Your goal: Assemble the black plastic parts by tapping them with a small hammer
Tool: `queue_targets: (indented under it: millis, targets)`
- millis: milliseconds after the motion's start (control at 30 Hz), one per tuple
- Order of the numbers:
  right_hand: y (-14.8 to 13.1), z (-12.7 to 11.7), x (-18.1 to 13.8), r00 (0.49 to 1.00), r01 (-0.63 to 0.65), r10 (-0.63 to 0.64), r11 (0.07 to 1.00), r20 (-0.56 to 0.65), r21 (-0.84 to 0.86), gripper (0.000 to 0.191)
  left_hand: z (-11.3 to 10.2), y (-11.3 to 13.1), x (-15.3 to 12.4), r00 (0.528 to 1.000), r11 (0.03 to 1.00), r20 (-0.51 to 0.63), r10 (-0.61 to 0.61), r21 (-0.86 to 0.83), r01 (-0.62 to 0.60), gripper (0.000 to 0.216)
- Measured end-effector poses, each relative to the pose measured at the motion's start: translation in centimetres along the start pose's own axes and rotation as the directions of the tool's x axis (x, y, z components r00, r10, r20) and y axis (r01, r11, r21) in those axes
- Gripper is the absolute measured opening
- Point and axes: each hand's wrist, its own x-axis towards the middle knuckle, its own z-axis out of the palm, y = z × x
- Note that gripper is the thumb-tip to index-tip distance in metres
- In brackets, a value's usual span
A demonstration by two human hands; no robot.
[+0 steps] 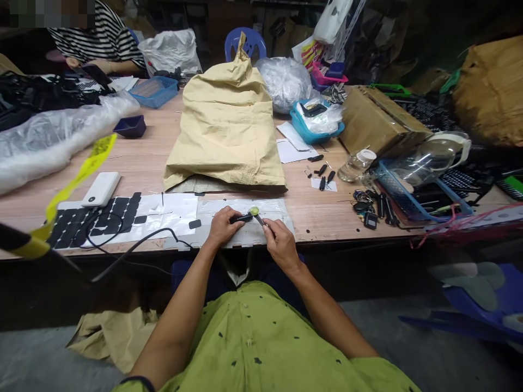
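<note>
My left hand [224,225] is closed around a small black part [242,218] that points to the right over the work sheet. My right hand [281,244] pinches a slim dark tool [260,219]. A small round yellow-green piece [254,210] sits at the tool's far end, close to the tip of the black part. Whether the tool and the black part touch is too small to tell. Under both hands lies a greyish-white sheet [278,209] along the table's front edge.
A large tan sack [226,120] stands just beyond my hands. On the left lie a white power bank [101,189], black adhesive pads [73,226] and a cable. Black pieces [322,182], a jar [355,166] and a blue basket [425,201] are to the right. A person [110,43] sits across.
</note>
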Motion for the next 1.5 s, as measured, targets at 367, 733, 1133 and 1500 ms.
queue_targets:
  millis: [367, 733, 1133, 1500]
  targets:
    - [-1.1, 0.3, 0.3, 0.999, 0.0, -0.004, 0.995, 0.035, 0.103, 0.03, 0.2, 0.4, 0.0, 0.999, 0.999, -0.01, -0.034, 0.0, 0.034, 0.016]
    - [1.1, 0.1, 1.4, 0.998, -0.026, 0.018, 0.992, -0.065, -0.126, 0.029, 0.3, 0.6, 0.0, 1.0, 0.999, -0.004, -0.023, 0.025, 0.024, 0.016]
    - [3.7, 1.3, 1.4, 0.993, -0.006, -0.062, 0.816, -0.097, -0.578, 0.022, -0.4, 0.4, -0.3, 0.999, 0.999, 0.038, 0.035, 0.031, -0.036, 0.023]
    - [3.3, 1.7, 1.7, 0.99, 0.003, -0.092, 0.787, -0.111, -0.617, 0.021, -1.7, 3.2, -5.1, 0.998, 0.964, -0.047, 0.052, -0.258, -0.062, 0.039]
